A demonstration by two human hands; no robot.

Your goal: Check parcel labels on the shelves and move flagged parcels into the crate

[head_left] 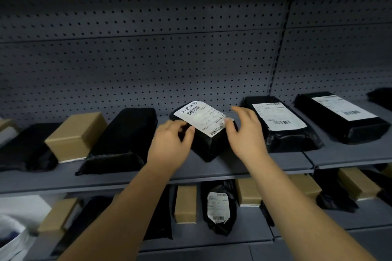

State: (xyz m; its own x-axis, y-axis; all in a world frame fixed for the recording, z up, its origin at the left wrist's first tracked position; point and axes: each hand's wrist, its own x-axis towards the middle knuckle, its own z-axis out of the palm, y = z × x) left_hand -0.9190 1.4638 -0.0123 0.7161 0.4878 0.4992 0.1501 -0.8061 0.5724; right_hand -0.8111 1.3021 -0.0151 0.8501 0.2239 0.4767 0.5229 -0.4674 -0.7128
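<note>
**Both hands at a labelled black parcel on the upper shelf**

A grey pegboard panel (148, 59) backs the shelving. The upper shelf (212, 169) carries a row of parcels, and the lower shelf (318, 218) holds more black bags and cardboard boxes.

The black parcel (205, 146) being checked lies near the middle of the upper shelf. To its left is a long unlabelled black bag (123, 137), to its right a labelled black bag (280, 125). Its long axis runs from the back of the shelf toward the front edge, with the near end swung slightly right.

The left hand (171, 137) has its fingers curled at the parcel's left edge. Blur hides whether they actually grip it.

The right hand (246, 131) is spread with its fingers lifted, and its thumb tip rests on the label's right corner.

The white label (203, 118) faces up, with one barcode toward the near end.
</note>
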